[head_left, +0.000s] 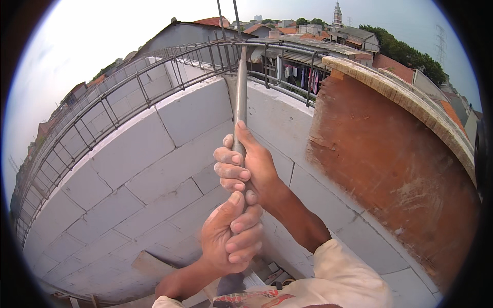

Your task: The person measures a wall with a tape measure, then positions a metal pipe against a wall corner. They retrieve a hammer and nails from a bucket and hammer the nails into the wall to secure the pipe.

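Note:
A long grey metal bar (240,92) rises from my hands toward the corner of the wall. Its far end meets the rebar cage (138,82) on the wall top; whether it hooks onto a rod there I cannot tell. My right hand (251,164) wraps round the bar, thumb laid along it. Directly below, my left hand (233,233) is closed round the lower end, which its fingers mostly hide. The two hands touch each other.
Pale block walls (149,179) meet in a corner before me. A reddish-brown formwork panel (395,169) with a wooden edge stands at right. Two upright rebar rods (237,18) stick up at the corner. Boards (154,264) and other items lie below; rooftops lie beyond.

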Tool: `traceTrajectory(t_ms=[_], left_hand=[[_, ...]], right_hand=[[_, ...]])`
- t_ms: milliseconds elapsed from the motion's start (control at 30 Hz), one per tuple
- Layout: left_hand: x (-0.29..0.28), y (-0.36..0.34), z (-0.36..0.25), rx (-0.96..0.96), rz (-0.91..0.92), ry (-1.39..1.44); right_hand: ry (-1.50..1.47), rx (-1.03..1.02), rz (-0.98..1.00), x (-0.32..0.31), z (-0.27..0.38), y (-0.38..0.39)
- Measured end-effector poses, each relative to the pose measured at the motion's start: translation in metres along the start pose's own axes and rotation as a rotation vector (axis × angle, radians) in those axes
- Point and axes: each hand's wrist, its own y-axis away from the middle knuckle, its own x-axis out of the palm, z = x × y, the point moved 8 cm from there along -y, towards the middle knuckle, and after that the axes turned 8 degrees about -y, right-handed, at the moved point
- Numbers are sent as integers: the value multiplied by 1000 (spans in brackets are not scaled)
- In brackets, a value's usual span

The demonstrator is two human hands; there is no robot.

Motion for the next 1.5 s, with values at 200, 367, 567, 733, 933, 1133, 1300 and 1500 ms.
traceTrajectory(t_ms=[200,367,567,733,933,1133,1300,1500], left_hand=[[-23,-4,9,12,-91,-165],[-27,19,-25,-58,-99,-238],[-42,36,-58,-142,-113,-343],[-103,48,-83,-130,-201,-672],[-228,78,-41,-153,-335,-1101],[-357,107,87,-328,-354,-1479],[-429,167,172,-263,-522,-1351],[-484,256,213,-740,-822,-1591]], right_hand=[[22,17,70,-21,-6,-4],[-69,0,147,-10,-33,-24],[-42,-131,144,-10,-18,-68],[125,-269,-83,-61,-2,-118],[449,-273,-239,-131,-70,-99],[702,-156,-314,-241,-143,-2],[1024,104,-471,-357,-214,118],[1239,707,-660,-448,-270,263]])
